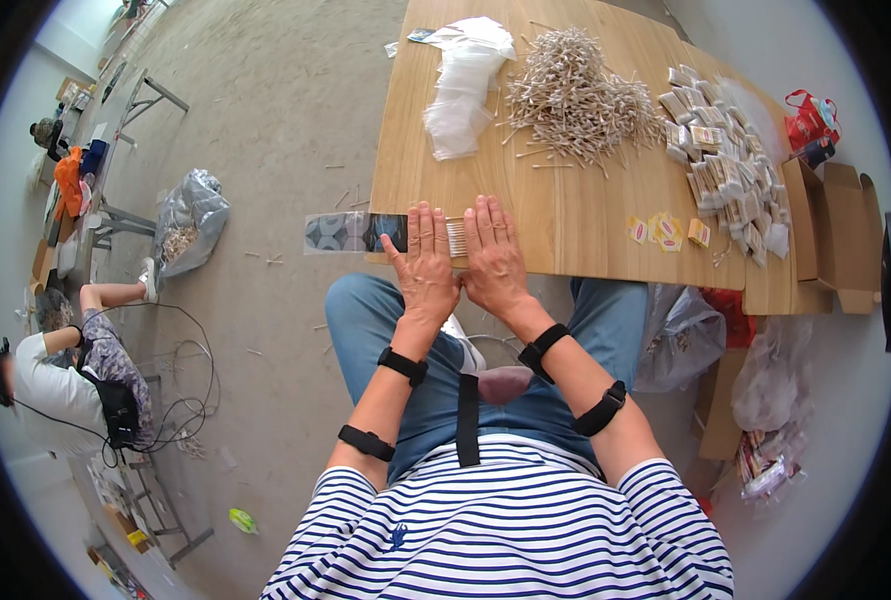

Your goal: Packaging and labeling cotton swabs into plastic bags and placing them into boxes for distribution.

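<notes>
My left hand [426,268] lies flat at the near edge of the wooden table [576,215], fingers stretched out. Beside it my right hand [496,262] is also flat with straight fingers. A short row of cotton swabs [457,238] shows in the gap between them, partly covered by the hands. To the left of my left hand, and partly under its fingers, is a dark and grey clear-edged strip [341,233] that sticks out past the table's left edge. Farther back rises a big loose heap of cotton swabs [576,95].
Clear plastic bags [461,95] lie stacked at the far left of the table. Packed swab bundles [731,175] are piled on the right, near yellow-and-white labels [656,232]. An open cardboard box [836,235] stands beyond. A person [76,385] sits off to the left.
</notes>
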A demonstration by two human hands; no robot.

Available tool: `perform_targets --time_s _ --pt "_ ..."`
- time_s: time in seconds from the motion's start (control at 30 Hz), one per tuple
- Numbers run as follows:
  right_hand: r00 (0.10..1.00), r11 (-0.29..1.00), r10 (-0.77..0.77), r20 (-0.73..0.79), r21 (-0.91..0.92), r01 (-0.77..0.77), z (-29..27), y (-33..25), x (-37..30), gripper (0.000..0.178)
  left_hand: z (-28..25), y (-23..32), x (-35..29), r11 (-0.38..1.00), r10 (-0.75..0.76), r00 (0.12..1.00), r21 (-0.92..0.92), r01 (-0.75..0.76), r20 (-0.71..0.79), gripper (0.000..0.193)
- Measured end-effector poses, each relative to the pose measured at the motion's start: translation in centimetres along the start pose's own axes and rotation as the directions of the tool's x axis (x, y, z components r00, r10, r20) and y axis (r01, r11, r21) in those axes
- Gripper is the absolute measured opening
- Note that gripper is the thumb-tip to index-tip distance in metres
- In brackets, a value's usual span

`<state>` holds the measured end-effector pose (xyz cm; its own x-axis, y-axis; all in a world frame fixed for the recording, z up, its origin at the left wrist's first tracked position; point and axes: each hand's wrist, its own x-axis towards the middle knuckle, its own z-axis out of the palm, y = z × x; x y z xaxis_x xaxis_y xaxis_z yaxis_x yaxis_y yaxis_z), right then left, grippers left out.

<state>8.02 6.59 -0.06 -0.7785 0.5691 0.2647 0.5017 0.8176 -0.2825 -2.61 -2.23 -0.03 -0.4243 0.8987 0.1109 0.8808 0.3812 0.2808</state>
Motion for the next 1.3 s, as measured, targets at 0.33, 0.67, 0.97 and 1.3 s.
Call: perform_targets --time_s 0.33,0.67,0.97,1.3 --pt "0.997 0.993 0.06 -0.054 -0.096 -0.065 1.1 -0.8 0.5 0.065 0.7 -0.5 -0.7 0.996 0.063 0.997 0.066 -0.06 -0.037 0.108" --pt "1.0 0.997 0.008 0.002 -0.076 -0.008 1.0 0.3 -0.1 0.082 1.6 0.5 -0.2 0.967 0.124 0.987 0.236 -0.098 -0.099 0.094" --pt "0.998 0.997 0.038 0.054 -0.068 -0.035 0.2 0.4 -0.6 0.082 0.3 1.6 0.3 0.989 0.111 0.994 0.097 -0.111 0.006 0.097" --pt "0.946 0.956 0.289 -0.144 0.088 -0.278 -8.7 10.7 -2.3 0.041 0.3 1.3 0.3 0.993 0.098 0.995 0.063 -0.099 0.01 0.093"
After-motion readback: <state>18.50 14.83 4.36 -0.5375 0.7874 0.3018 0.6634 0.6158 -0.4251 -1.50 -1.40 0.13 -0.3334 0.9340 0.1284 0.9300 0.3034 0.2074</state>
